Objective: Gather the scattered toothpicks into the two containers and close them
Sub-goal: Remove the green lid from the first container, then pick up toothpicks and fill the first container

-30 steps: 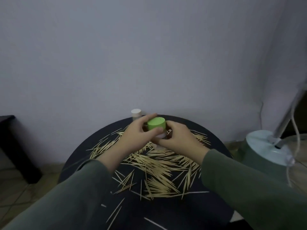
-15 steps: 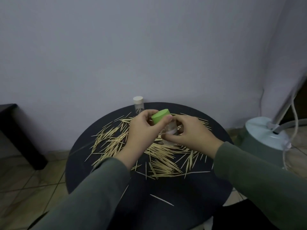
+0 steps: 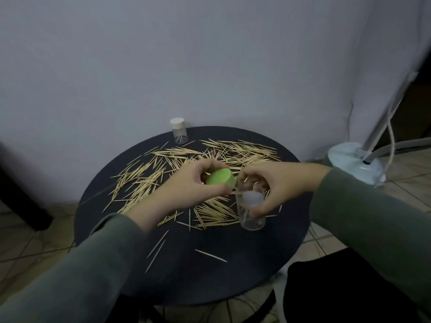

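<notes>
A bright green round lid point(image 3: 220, 179) is gripped in the left hand point(image 3: 193, 183), off its clear plastic container point(image 3: 251, 209), which is pinched near its open mouth by the right hand point(image 3: 277, 183). Pale wooden toothpicks point(image 3: 177, 169) are scattered over the round black table point(image 3: 210, 283). A second, white-capped container point(image 3: 179, 134) stands upright at the far edge.

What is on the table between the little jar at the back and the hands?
In the head view, scattered toothpicks cover the table between them.

Both arms wear long, dull-green sleeves point(image 3: 77, 271) — bare from the wrists on.
</notes>
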Tool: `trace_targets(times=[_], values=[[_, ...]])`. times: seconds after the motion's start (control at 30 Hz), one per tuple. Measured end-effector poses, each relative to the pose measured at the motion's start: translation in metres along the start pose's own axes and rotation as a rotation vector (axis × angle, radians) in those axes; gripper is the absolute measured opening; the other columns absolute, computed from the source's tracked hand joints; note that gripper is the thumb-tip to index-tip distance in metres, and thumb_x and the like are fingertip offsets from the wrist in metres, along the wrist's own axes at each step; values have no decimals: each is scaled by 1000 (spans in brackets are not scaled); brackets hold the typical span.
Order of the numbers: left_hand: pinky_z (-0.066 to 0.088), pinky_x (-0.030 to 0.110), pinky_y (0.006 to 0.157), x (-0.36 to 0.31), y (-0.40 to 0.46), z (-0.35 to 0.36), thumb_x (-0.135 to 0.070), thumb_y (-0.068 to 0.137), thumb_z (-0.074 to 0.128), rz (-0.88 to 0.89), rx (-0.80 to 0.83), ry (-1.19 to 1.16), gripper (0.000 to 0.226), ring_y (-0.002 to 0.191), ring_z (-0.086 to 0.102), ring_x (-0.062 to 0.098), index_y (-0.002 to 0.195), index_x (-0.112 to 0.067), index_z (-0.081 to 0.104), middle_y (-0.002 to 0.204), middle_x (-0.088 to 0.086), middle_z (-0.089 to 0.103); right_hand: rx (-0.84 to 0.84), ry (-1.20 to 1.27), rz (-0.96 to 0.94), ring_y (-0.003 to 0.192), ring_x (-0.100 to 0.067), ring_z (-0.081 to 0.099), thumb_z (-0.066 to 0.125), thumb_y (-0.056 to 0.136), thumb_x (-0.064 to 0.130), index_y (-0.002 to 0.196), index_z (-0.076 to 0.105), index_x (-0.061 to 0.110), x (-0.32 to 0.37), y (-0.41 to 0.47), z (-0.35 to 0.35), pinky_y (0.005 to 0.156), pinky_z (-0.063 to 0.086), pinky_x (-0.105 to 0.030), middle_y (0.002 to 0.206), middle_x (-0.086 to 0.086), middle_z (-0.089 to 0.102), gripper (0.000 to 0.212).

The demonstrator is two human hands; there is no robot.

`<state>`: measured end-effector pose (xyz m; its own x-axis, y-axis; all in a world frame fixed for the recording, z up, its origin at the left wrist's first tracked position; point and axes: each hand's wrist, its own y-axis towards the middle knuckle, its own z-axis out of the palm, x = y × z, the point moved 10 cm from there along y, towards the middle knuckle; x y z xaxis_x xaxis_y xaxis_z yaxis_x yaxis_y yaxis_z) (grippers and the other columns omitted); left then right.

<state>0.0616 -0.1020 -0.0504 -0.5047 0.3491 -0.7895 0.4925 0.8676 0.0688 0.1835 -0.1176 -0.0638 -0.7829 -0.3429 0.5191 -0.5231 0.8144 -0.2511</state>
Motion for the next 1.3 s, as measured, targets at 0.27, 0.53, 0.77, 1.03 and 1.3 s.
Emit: trace_targets(times=[0.27,0.53,0.77,1.03,1.3], values=[[53,23,76,12,-12,58,-36,71,83,-35,348,254,40,91,61,8,104,-34,61,103,-13,62,204,-91,98,91,-5,56,89,65,32,110,54,35,-14,-11,30,76,48,-26,100,19,57,57],[43,21,77,20,-18,79,-48,62,87,-43,408,509,60,93,53,8,113,-31,61,108,-12,59,282,-98,186,109,-17,55,92,57,25,117,47,43,-23,-12,42,97,48,-43,118,11,55,77],[41,19,66,13,-19,59,-46,62,87,-41,367,551,45,81,51,2,95,-29,63,99,-12,59,150,-203,306,84,-11,57,80,72,4,116,54,36,-49,-7,10,74,50,-29,107,3,60,60],[42,21,61,42,-37,71,-32,70,84,-175,561,640,13,69,58,1,77,-29,73,69,-16,63,101,-226,158,84,-13,62,79,78,23,85,65,36,-49,20,23,80,53,-32,83,8,65,20],[48,23,68,57,-30,51,-33,81,74,-200,481,651,7,77,59,5,85,-27,74,77,-15,64,52,-240,96,89,-12,58,72,84,23,95,65,33,-48,30,31,78,53,-28,95,7,63,17]])
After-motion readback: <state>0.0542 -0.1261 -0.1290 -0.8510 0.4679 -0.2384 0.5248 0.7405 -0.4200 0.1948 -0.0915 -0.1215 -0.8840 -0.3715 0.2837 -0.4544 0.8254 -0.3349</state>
